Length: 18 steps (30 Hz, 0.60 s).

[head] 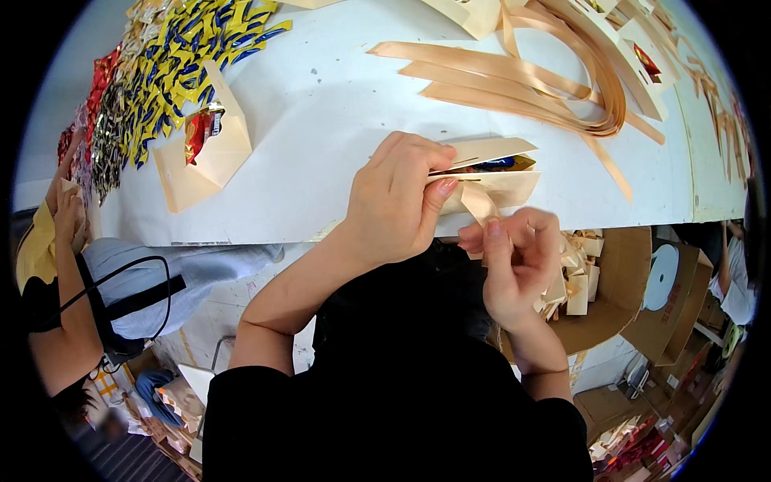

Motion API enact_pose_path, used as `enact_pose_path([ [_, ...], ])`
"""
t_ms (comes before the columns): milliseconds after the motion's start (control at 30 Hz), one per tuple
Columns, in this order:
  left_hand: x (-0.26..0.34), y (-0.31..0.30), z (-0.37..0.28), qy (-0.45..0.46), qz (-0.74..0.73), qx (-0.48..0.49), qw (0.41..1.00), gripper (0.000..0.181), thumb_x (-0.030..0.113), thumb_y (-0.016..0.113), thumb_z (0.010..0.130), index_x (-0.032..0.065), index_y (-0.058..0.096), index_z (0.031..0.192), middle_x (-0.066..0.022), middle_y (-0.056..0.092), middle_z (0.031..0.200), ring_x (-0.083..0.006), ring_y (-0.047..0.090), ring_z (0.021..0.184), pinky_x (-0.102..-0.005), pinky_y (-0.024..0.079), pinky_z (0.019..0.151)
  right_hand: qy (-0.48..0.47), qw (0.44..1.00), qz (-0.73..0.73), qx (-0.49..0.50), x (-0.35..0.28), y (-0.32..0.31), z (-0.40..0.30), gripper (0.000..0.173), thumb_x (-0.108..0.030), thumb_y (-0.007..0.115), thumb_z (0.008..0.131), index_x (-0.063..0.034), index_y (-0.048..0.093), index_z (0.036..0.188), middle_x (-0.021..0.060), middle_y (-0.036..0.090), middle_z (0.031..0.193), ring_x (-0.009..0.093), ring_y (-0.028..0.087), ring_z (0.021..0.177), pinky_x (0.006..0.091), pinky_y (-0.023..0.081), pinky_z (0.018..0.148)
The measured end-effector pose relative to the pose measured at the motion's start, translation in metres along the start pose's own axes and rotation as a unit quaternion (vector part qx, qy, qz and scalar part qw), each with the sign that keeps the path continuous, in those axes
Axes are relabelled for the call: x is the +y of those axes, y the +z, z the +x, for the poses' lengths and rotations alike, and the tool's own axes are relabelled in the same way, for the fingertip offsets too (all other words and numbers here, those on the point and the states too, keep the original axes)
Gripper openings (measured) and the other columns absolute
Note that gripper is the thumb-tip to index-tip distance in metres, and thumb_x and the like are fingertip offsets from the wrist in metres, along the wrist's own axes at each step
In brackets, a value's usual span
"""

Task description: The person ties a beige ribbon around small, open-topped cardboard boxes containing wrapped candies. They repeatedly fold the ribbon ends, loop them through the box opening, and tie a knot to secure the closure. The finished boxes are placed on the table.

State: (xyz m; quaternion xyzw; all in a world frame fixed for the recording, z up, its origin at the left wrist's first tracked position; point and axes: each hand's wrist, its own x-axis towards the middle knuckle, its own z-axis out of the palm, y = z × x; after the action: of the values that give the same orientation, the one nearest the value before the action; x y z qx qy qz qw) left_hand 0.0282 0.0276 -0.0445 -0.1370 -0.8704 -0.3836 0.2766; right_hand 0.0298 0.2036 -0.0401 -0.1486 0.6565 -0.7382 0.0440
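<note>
My left hand (394,196) pinches the top flaps of a cream paper gift box (503,187) at the table's front edge. Between the flaps, which gape at the right end, blue and gold wrapped sweets (497,164) show. Short slots are cut in both flaps. A peach satin ribbon (480,203) hangs from the near flap, and its lower part is between the thumb and fingers of my right hand (518,259). Whether the ribbon passes through both slots is hidden by my left fingers.
A heap of yellow-and-blue wrapped sweets (193,66) lies back left, near an open box (211,162) holding sweets. Cut ribbons (500,78) and more boxes (620,54) lie back right. A cardboard carton (614,283) of finished-looking boxes stands right, below the table edge. A co-worker (66,301) is at left.
</note>
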Motion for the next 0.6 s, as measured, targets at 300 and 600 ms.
enact_pose_path([
  [300, 0.002, -0.001, 0.001, -0.004, 0.003, -0.010, 1.000, 0.014, 0.006, 0.062, 0.090, -0.0011, 0.053, 0.096, -0.0180, 0.066, 0.097, -0.0303, 0.064, 0.084, -0.0363, 0.052, 0.072, -0.062, 0.996, -0.065, 0.010, 0.014, 0.000, -0.003, 0.009, 0.003, 0.056, 0.093, 0.0024, 0.047, 0.096, 0.0130, 0.069, 0.074, 0.011, 0.067, 0.062, 0.0215, 0.053, 0.054],
  [600, 0.002, -0.001, 0.002, -0.006, 0.005, -0.008, 1.000, 0.013, 0.006, 0.062, 0.089, -0.0010, 0.053, 0.096, -0.0184, 0.066, 0.097, -0.0300, 0.064, 0.084, -0.0361, 0.052, 0.072, -0.016, 1.000, -0.021, 0.003, 0.007, -0.001, -0.006, 0.008, 0.003, 0.053, 0.093, 0.0022, 0.046, 0.096, 0.0136, 0.069, 0.075, 0.011, 0.066, 0.063, 0.0216, 0.054, 0.055],
])
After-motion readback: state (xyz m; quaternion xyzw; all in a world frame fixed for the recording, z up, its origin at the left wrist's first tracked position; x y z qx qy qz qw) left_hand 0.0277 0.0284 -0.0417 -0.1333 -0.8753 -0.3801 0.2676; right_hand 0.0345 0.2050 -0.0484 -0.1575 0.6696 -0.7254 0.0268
